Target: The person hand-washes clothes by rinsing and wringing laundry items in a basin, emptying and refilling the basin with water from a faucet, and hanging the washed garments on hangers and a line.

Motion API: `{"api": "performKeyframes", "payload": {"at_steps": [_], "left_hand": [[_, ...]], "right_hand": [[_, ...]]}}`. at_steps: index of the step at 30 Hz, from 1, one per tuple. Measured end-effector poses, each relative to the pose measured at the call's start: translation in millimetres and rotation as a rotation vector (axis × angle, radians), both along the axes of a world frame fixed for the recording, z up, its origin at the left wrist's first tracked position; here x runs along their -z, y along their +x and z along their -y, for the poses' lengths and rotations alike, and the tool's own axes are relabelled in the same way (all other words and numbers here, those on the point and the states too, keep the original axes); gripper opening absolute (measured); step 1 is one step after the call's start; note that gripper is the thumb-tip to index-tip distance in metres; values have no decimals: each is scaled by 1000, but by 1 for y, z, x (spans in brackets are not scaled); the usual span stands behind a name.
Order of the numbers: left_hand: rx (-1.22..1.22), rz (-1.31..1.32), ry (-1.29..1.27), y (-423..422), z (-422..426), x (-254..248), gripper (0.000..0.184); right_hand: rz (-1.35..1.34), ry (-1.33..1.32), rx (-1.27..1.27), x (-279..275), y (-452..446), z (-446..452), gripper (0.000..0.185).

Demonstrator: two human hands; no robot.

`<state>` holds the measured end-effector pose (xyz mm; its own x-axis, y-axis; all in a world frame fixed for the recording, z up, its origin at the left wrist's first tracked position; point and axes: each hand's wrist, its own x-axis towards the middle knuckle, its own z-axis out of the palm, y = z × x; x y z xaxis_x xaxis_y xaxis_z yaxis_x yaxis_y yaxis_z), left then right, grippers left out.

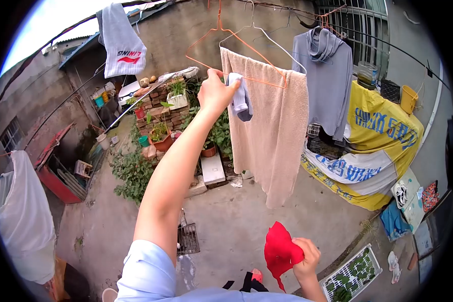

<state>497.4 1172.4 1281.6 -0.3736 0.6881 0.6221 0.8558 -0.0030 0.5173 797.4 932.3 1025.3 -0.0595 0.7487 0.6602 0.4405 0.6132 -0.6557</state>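
Note:
My left hand (216,94) is raised at the lower bar of an orange wire hanger (200,60), its fingers closed at the edge of a small white-and-dark sock (241,100). The sock is draped over that bar. Just behind it, a beige towel (269,126) hangs from a white wire hanger (292,56). Low on the right, my right hand (307,257) is closed around a crumpled red cloth garment (281,251); its exact kind is not clear.
A grey hooded top (322,75) and a white towel (123,43) hang from lines overhead. White fabric (25,221) hangs at left. Potted plants (161,133) stand by bricks. Right are a yellow printed sheet (382,116) and a white crate of leaves (375,254).

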Motion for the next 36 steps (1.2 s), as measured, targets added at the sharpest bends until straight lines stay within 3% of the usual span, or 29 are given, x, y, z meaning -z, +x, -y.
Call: {"api": "performKeyframes", "payload": {"at_steps": [3, 5, 8, 10, 16, 19, 22, 24, 27, 29, 31, 33, 36], "left_hand": [[108, 18, 221, -7, -2, 21, 23], [241, 196, 146, -13, 8, 39, 16], [383, 297, 108, -19, 35, 70, 15], [491, 276, 244, -27, 44, 99, 14], [673, 685, 233, -45, 114, 129, 19], [780, 895, 113, -66, 155, 118, 16], [743, 945, -12, -78, 202, 70, 20], [757, 855, -24, -92, 233, 37, 22], [692, 774, 176, -96, 279, -26, 24], [584, 530, 270, -94, 305, -70, 23], [501, 242, 266, -97, 321, -117, 25], [153, -348, 375, -100, 321, -162, 31], [-152, -884, 305, -85, 315, -244, 31]], "right_hand": [[-48, 3, -26, -10, 0, -32, 15], [-28, 18, -24, -22, 0, -48, 15], [-14, 55, -21, -32, -6, -64, 15], [-18, 83, -53, -30, -13, -69, 16], [-25, 143, -117, -26, -34, -83, 20], [-32, 156, -140, -19, -46, -88, 19], [-44, 174, -204, -26, -57, -92, 20], [-30, 203, -253, -24, -60, -98, 20], [-40, 183, -301, -22, -71, -103, 21], [-37, 169, -322, -19, -77, -104, 21], [-37, 185, -356, -17, -83, -105, 21], [-33, 202, -384, -16, -86, -107, 21], [-46, 197, -423, -17, -87, -109, 21]]}}
